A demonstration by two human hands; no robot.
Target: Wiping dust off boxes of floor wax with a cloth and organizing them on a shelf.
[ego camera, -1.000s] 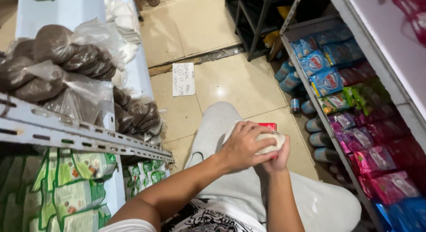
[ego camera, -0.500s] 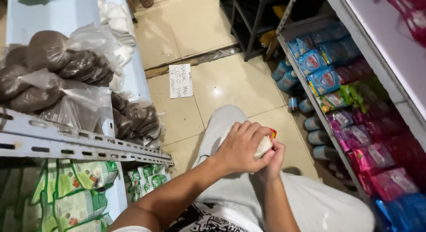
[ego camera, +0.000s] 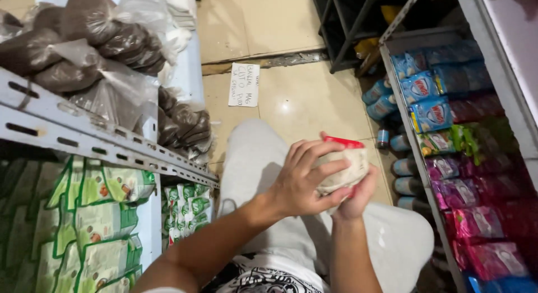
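**Both hands wrapped around a pale packet between two shelves**

The left hand (ego camera: 305, 181) covers the top of a pale packet with a red edge (ego camera: 343, 167), while the right hand (ego camera: 353, 200) cups it from below. Grey trousers (ego camera: 263, 175) lie beneath. A metal shelf (ego camera: 84, 136) with bagged brown goods (ego camera: 73, 40) stands left; blue sachets (ego camera: 428, 97) and pink sachets (ego camera: 476, 214) hang right. A paper note (ego camera: 244, 84) lies on the tiled floor (ego camera: 302, 97).

**Small shop aisle**

We're in a small grocery shop: metal shelf (ego camera: 101, 141) w/ bagged brown goods (ego camera: 84, 40), green sachet packs (ego camera: 101, 225) below, blue, pink & green sachets (ego camera: 448, 153) racked opp., handwritten paper note (ego camera: 244, 84) on tiled floor (ego camera: 302, 97).
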